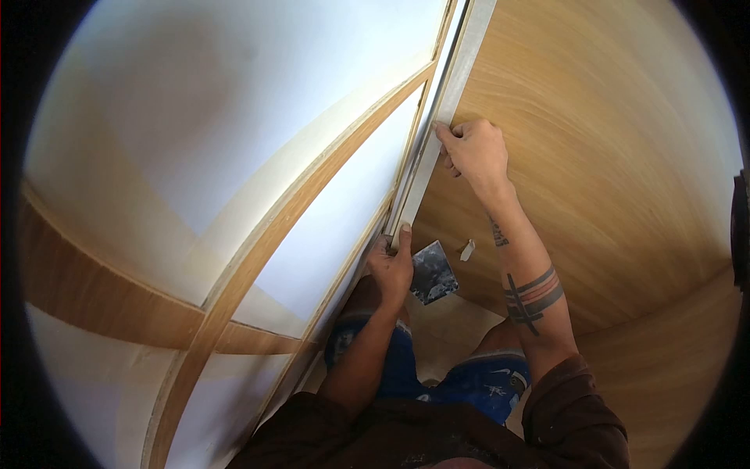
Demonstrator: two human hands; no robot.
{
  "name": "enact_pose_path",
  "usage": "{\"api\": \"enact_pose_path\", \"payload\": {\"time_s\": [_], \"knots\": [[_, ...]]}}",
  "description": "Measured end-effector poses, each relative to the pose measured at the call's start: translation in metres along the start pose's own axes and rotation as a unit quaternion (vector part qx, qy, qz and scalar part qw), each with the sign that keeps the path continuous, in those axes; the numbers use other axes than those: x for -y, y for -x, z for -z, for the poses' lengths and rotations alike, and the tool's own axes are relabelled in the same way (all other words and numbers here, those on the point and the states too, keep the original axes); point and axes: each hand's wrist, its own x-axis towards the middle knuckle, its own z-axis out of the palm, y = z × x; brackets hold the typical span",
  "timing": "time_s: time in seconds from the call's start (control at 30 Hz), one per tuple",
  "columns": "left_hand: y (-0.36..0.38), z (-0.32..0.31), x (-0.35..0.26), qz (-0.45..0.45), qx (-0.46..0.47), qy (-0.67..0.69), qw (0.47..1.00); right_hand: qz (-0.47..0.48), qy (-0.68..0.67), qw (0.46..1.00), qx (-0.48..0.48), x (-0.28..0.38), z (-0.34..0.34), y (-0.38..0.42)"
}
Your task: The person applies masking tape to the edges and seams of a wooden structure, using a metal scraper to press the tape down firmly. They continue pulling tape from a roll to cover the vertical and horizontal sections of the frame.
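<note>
A long pale grey strip (450,94) runs along the edge between a white panel and a wood-grain board. Low on this strip, my left hand (393,264) is closed around its edge, thumb on the front face and fingers mostly hidden behind. Farther up, my right hand (478,153) has its fingers curled in, with thumb and forefinger pinched against the strip. Whatever may lie between those fingertips is hidden.
The wood-grain board (601,156) fills the right side. To the left stands the white panel (234,102) with curved wooden bands (266,211). Below my hands, a dark, white-smeared square plate (433,273) and a small pale scrap (467,250) lie near my legs.
</note>
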Motion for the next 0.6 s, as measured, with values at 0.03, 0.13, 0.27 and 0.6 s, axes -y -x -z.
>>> {"api": "enact_pose_path", "payload": {"time_s": [0.03, 0.13, 0.27, 0.6], "knots": [[0.000, 0.001, 0.001, 0.008, 0.005, -0.003, 1.000, -0.010, 0.007, 1.000, 0.005, 0.000, 0.000, -0.001], [-0.002, 0.001, 0.002, -0.001, 0.014, 0.014, 1.000, -0.007, 0.008, 1.000, 0.000, 0.000, -0.001, -0.003], [0.000, 0.000, -0.001, -0.010, 0.002, 0.007, 1.000, -0.003, 0.025, 1.000, -0.010, 0.007, 0.009, -0.011], [-0.001, 0.000, 0.006, 0.013, -0.007, -0.021, 1.000, 0.021, 0.031, 0.996, -0.080, 0.066, 0.080, -0.039]]}}
